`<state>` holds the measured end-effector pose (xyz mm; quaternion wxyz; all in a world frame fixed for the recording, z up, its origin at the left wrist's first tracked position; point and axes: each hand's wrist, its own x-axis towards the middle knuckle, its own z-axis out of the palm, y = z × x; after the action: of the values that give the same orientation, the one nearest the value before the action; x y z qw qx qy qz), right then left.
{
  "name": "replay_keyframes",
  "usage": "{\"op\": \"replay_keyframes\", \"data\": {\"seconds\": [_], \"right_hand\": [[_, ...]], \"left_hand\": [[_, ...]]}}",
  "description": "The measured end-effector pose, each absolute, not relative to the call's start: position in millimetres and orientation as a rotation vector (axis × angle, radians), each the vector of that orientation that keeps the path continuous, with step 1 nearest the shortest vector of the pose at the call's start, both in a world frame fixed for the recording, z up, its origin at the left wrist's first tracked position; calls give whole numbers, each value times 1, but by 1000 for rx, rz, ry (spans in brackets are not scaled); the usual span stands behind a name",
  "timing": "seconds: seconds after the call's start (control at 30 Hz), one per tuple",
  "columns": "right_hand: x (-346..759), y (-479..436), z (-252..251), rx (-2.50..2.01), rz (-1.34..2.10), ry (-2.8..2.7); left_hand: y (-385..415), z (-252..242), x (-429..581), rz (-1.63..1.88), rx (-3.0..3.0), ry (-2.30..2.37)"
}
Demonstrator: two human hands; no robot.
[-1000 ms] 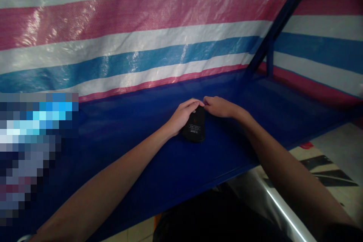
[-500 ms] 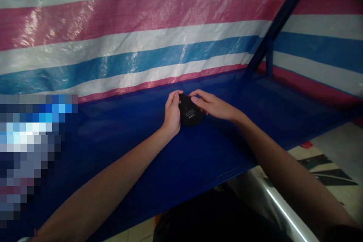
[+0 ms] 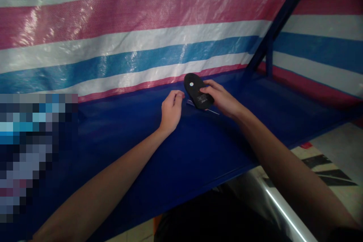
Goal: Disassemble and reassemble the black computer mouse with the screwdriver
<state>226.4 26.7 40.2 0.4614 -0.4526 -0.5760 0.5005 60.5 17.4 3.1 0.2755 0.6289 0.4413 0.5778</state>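
Lifting black mouse (image 3: 198, 91) higher, right hand (image 3: 224, 100) alone

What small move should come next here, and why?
Probably the left hand should pick up the thin tool lying on the blue table: the right hand holds the black mouse underside-up just above it, and the left hand is empty beside it.

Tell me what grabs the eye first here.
A black oval plastic computer mouse, underside up, sits in the grip of the right hand at centre. The left hand rests curled beside it on the blue table, with a pink, white and blue striped tarpaulin behind.
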Motion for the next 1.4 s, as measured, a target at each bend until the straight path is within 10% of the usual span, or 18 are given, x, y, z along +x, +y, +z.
{"op": "replay_keyframes", "data": {"seconds": [0.47,1.4], "right_hand": [[224,30,37,-1048,1129,-1344],[223,26,38,-1025,1083,-1466]], "left_hand": [[-9,3,72,436,2973,994],[-7,1,72,417,2955,1052]]}}
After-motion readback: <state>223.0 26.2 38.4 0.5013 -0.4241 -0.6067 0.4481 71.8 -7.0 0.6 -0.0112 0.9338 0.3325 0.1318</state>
